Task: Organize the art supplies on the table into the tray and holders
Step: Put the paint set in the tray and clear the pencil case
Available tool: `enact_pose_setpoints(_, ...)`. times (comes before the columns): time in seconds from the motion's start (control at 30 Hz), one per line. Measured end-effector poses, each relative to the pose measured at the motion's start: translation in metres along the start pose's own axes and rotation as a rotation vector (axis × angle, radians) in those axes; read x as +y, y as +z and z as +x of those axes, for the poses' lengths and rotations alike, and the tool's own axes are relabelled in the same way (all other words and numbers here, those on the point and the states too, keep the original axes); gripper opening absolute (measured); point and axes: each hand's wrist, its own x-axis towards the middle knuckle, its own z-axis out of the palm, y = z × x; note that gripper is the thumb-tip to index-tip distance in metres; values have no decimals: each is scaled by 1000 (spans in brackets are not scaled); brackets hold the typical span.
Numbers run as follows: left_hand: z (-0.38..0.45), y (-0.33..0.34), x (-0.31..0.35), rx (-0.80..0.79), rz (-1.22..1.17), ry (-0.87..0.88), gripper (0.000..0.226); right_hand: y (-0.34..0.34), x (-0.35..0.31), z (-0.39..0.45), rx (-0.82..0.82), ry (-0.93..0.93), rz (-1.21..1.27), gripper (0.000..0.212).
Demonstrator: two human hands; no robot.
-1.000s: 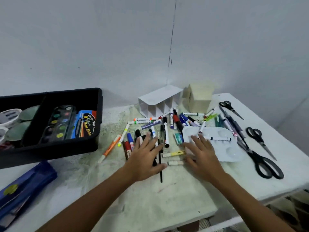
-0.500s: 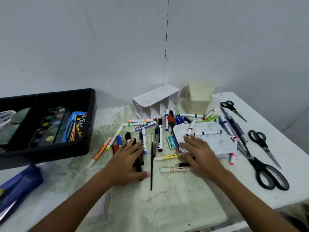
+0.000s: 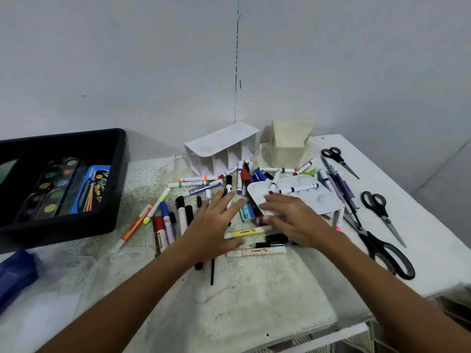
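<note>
Marker pile (image 3: 204, 189): loose heap of slim plastic pens on the table, just in front of the white holder; white barrels with coloured caps, a few stubby black and red ones, lying crossed at all angles.
My left hand (image 3: 212, 226): flat on the pile in front of the holder, fingers straight and spread, palm down over black pens; gripping nothing.
My right hand (image 3: 293, 219): front-right of the holder, fingers stretched out and resting on the near edge of the palette; thumb side lies over a black pen. Not curled round anything.
Palette (image 3: 313, 197): glossy white plastic, shallow round wells, just right-front of the holder; two markers lie across its top.
Staple box (image 3: 247, 212): small teal carton between my hands, printed "No.10".
Highlighters (image 3: 251, 231): two pastel tubes, yellow and pinkish, lying near me from the holder, one partly under my left thumb.
White holder (image 3: 224, 151): thin sheet box with upright dividers, tipped on its side, open slots facing me.
Beige holder (image 3: 288, 143): matte blocky box, touching the white holder's right end.
Black tray (image 3: 119, 174): hard plastic, rounded rim, well left of the holder; holds a watercolour set with round pans and a blue crayon pack.
Scissors (image 3: 382, 212): three pairs, black handles, steel blades, well right of the holder.
Table (image 3: 254, 301): worn, speckled whitish top.
</note>
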Motion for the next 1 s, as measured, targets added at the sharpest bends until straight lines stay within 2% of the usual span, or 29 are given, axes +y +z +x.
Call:
enact_pose_setpoints(0.1, 23, 5, -3, 119, -38, 145, 78, 10, -20, 7, 47, -41, -70, 42)
enact_pose_setpoints(0.23, 46, 3, -12, 12, -96, 154, 66, 21, -34, 9, 140, -90, -101, 40)
enact_pose_setpoints(0.4, 55, 4, -31, 30, -42, 235, 43, 27, -29, 1, 232, -175, -43, 41)
enact_pose_setpoints(0.5, 54, 6, -43, 35, 18, 278, 49, 31, -12, -9, 329, -124, -43, 39)
enact_pose_setpoints(0.6, 46, 4, -50, 23, 40, 276, 48, 37, 7, -16, 280, -17, -84, 48)
enact_pose_setpoints(0.7, 37, -4, -52, -28, -8, 246, 65, 42, 14, -14, 252, -4, -106, 49)
enact_pose_setpoints(0.8, 19, -15, -52, -47, 9, 193, 73, 42, 7, -3, 347, 21, -70, 42)
enact_pose_setpoints(0.9, -13, -27, -57, -16, 61, 149, 70, 46, -16, 13, 483, -74, -29, 29)
enact_pose_setpoints(1.0, -54, -41, -64, 20, 119, 84, 68, 56, -51, 32, 524, -240, 2, 22)
